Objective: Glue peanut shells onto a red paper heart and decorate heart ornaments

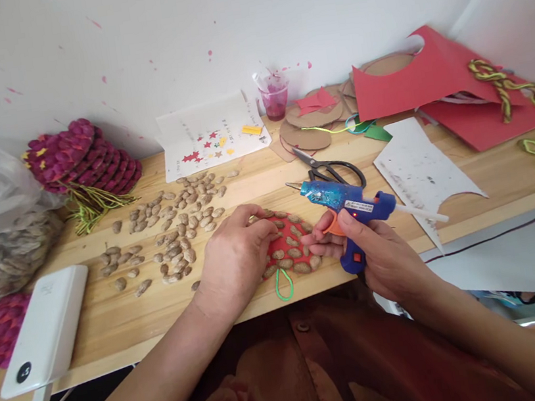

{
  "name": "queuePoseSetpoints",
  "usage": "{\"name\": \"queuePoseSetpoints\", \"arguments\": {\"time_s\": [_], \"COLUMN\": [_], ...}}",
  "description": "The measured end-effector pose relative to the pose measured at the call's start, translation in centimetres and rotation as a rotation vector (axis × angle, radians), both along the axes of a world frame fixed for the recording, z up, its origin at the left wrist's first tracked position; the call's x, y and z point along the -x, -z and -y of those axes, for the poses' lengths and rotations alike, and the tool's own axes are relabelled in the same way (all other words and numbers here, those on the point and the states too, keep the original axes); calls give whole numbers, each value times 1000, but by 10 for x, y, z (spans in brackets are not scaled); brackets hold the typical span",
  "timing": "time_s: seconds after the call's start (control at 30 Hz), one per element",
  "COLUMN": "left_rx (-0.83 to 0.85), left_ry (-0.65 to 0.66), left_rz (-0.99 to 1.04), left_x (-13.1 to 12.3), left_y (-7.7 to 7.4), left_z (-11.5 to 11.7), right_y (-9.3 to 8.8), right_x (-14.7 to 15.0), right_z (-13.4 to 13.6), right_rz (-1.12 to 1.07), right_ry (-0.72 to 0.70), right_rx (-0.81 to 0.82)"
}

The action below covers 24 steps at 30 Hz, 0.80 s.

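Pink specks dot the white wall (173,28) behind a pale wooden desk (115,321), where a red disc (282,243) lies near the front edge, between the person's two hands, with a green loop (286,298) sticking out toward the body. Peanuts sit over much of its face, yet red shows between them, chiefly around the middle, so this piece looks well under way but not fully covered. The left hand (232,252) reaches over the disc's left side, thumb and fingertips drawn close together; whether a peanut is pinched between them I cannot tell. The right hand (378,245) is wrapped around the handle of a blue glue gun (331,198), fingers by its orange trigger, nozzle pointing left, clear of the disc. Many loose peanuts (193,222) lie scattered to the left, apparently enough for the gaps. Farther back, a stack of purple pieces (86,153) seems finished, while plain cardboard discs (305,135) beside the scissors (315,164) appear unworked.
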<state>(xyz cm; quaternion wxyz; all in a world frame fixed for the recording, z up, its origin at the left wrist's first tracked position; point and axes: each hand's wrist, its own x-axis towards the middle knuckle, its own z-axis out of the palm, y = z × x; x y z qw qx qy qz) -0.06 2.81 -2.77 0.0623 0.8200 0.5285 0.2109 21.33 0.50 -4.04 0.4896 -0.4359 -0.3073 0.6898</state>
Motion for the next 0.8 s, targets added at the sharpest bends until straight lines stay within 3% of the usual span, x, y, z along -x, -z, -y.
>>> {"name": "queuePoseSetpoints", "arguments": {"time_s": [0.33,0.57,0.7,0.8], "left_rx": [38,-26,-172,-174], "left_ry": [-29,65,96,141], "left_rz": [12,178,79,-64], "left_x": [1,15,18,16], "left_y": [3,1,5,10], "left_z": [-2,0,18,31], "right_y": [0,0,1,1], "right_x": [1,2,2,3], "right_z": [-1,0,0,0], "right_rz": [14,-3,12,13], "right_ry": [4,0,1,4], "right_rx": [5,-13,-17,-31]}}
